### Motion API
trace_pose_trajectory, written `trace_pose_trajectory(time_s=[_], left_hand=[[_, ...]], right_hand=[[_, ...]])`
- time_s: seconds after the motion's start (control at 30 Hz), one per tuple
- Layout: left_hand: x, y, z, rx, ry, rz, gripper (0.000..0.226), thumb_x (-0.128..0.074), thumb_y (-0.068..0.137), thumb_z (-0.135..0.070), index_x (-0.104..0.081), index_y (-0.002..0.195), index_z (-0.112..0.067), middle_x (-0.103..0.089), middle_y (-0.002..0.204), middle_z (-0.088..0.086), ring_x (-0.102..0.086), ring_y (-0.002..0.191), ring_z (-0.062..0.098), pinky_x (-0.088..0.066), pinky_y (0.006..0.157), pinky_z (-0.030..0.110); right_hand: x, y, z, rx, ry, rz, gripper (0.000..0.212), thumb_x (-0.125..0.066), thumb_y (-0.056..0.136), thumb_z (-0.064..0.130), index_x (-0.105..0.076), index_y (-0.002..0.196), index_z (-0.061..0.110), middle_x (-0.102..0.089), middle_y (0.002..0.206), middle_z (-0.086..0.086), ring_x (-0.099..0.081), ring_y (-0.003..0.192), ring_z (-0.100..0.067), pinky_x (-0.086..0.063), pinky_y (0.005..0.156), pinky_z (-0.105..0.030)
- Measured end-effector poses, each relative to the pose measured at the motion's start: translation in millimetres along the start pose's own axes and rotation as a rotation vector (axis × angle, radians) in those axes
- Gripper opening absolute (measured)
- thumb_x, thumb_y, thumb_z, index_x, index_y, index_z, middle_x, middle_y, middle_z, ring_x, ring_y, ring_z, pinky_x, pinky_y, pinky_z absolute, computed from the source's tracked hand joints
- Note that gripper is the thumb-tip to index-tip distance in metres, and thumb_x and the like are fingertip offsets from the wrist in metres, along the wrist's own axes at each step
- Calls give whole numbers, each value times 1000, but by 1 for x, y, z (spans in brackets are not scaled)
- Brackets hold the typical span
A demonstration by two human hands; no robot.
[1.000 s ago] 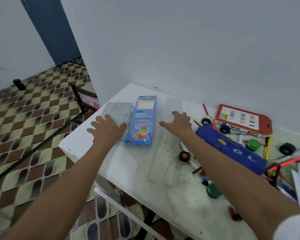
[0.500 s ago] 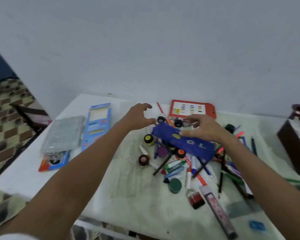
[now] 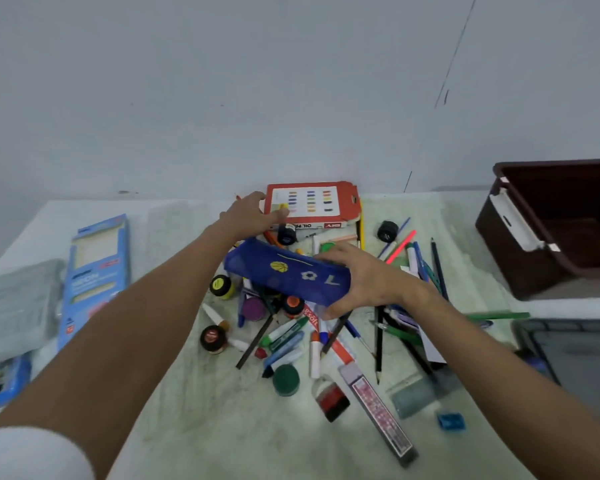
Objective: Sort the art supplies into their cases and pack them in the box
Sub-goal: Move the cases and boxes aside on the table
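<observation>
Two hands: we have both over the heap, each on a different case.
Right grip: our right hand (image 3: pixel 368 282) clasps the right end of the blue fabric pencil pouch with ball motifs (image 3: pixel 286 275), fingers over its top edge and thumb beneath.
Left grip: our left hand (image 3: pixel 248 214) reaches past the pouch, thumb and fingers curled on the left edge of the red cardboard oil-pastel box (image 3: pixel 312 204).
Key relation: the pouch's long axis runs left to right, tilted slightly down at the right; its free left end lies just beside our left wrist, so we judge the left hand nearer for opening it.
Supplies: loose pens, markers and small paint pots (image 3: pixel 291 334) lie beneath and in front of the pouch, none yet cased.
Surface: a pale, stained white table (image 3: pixel 205 427).
Box: the dark brown plastic storage box (image 3: pixel 551 230) stands open at far right, well apart.
Room: a plain grey wall behind.
</observation>
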State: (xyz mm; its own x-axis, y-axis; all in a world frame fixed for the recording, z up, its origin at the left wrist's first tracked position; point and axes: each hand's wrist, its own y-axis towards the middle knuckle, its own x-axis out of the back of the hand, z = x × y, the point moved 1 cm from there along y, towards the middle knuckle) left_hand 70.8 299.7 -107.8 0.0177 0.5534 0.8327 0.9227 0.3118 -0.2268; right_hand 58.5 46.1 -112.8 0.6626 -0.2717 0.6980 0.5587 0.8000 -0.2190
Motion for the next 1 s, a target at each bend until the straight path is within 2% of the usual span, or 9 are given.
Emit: trace_pose_trajectory(time_s=[0.17, 0.27, 0.3, 0.43, 0.53, 0.67, 0.83, 0.9, 1.0], left_hand=[[-4, 14, -1, 105, -134, -6, 94, -76, 72, -55, -37, 142, -5, -44, 143, 11, -47, 126, 29, -42, 98, 39], [-1, 21, -2, 168, -273, 25, 46, -82, 73, -35, -62, 100, -4, -58, 99, 9, -57, 86, 20, -43, 68, 29], [-1, 23, -3, 174, -259, 39, 45, -80, 74, -38, -64, 95, -2, -59, 93, 10, -56, 79, 19, -42, 64, 29], [-8, 26, -19, 206, -108, 41, 84, -64, 72, -70, -56, 117, 1, -61, 113, 15, -59, 106, 32, -48, 89, 39], [-17, 30, -27, 182, 7, 50, 75, -67, 59, -78, -55, 90, -12, -63, 95, 8, -60, 96, 30, -47, 93, 46], [-15, 22, -34, 179, -211, 119, 61, -86, 64, -45, -59, 97, -2, -65, 90, 8, -60, 79, 22, -47, 64, 31], [-2, 6, -37, 87, -547, 7, 61, -84, 71, -13, -48, 119, -7, -62, 104, 3, -61, 95, 20, -51, 80, 34], [9, -4, -35, 43, -710, 0, 61, -78, 77, -6, -47, 129, -6, -63, 115, 9, -66, 96, 23, -57, 78, 34], [36, -26, -27, 19, -860, -110, 44, -70, 82, 1, -53, 123, 0, -65, 114, 14, -69, 88, 22, -60, 68, 30]], right_hand=[[10, -2, -7, 0, 152, -68, 78, -90, 63, 26, -52, 131, 24, -49, 123, 3, -53, 107, -8, -48, 88, -22], [17, -4, -13, -32, 226, -79, 83, -89, 63, 21, -50, 136, 22, -49, 126, 7, -54, 104, -5, -47, 79, -14], [18, -5, -14, -35, 240, -81, 84, -90, 62, 21, -49, 136, 22, -50, 126, 8, -55, 104, -4, -48, 77, -13], [20, -10, -14, -23, 251, -71, 85, -91, 61, 22, -49, 136, 21, -51, 129, 9, -56, 108, -5, -51, 86, -17], [23, -13, -16, -21, 301, -77, 84, -92, 60, 18, -51, 133, 21, -57, 120, 11, -59, 102, 0, -50, 81, -12], [27, -18, -24, -41, 355, -96, 88, -93, 57, 22, -50, 133, 28, -57, 119, 8, -59, 105, -6, -52, 85, -18], [39, -24, -24, -12, 367, -134, 86, -92, 59, 21, -50, 133, 28, -56, 120, 4, -56, 109, -10, -53, 92, -29], [46, -27, -21, 16, 367, -152, 83, -92, 58, 25, -52, 131, 31, -58, 118, 5, -57, 108, -13, -54, 91, -31], [56, -31, -6, 58, 391, -211, 81, -91, 55, 34, -55, 127, 38, -58, 119, 3, -59, 105, -17, -55, 90, -37]])
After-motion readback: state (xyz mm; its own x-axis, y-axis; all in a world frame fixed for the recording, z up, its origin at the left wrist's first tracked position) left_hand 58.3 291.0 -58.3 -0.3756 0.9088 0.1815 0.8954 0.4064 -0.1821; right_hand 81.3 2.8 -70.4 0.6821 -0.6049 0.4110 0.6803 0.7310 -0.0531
